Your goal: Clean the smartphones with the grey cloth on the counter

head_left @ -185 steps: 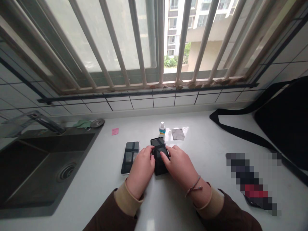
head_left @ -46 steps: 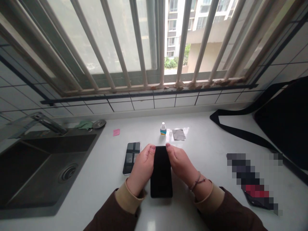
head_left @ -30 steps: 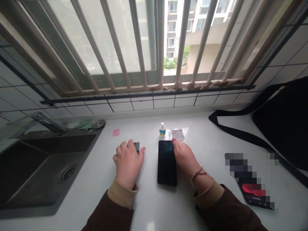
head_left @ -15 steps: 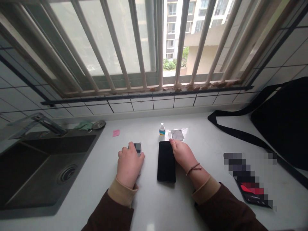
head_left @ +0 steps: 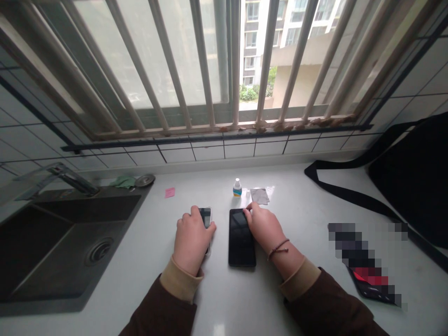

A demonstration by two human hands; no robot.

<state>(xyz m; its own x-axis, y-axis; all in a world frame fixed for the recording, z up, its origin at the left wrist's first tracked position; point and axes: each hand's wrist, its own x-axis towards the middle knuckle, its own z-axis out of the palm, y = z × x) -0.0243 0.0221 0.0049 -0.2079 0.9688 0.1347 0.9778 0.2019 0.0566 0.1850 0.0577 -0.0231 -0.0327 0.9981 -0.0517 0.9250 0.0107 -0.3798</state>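
Observation:
A black phone [head_left: 241,238] lies flat and screen up on the white counter [head_left: 301,214]. My right hand [head_left: 264,228] rests along its right edge, with the fingertips touching the top right corner. My left hand [head_left: 192,240] lies on top of a second phone with a light rim [head_left: 206,215], covering all but its far end. A small white bottle with a blue and orange label [head_left: 237,188] and a grey cloth [head_left: 259,195] sit just beyond the phones.
A dark sink [head_left: 59,242] with a tap [head_left: 59,177] fills the left. A pink note [head_left: 170,192] lies near it. A black bag [head_left: 413,186] with a long strap [head_left: 346,193] sits at the right, and a blurred-out item [head_left: 367,261] lies in front of it. Window bars stand behind.
Both hands held the black phone, turned it and laid it flat. My left hand then moved left onto the second phone, while my right hand stayed at the black phone's top right corner.

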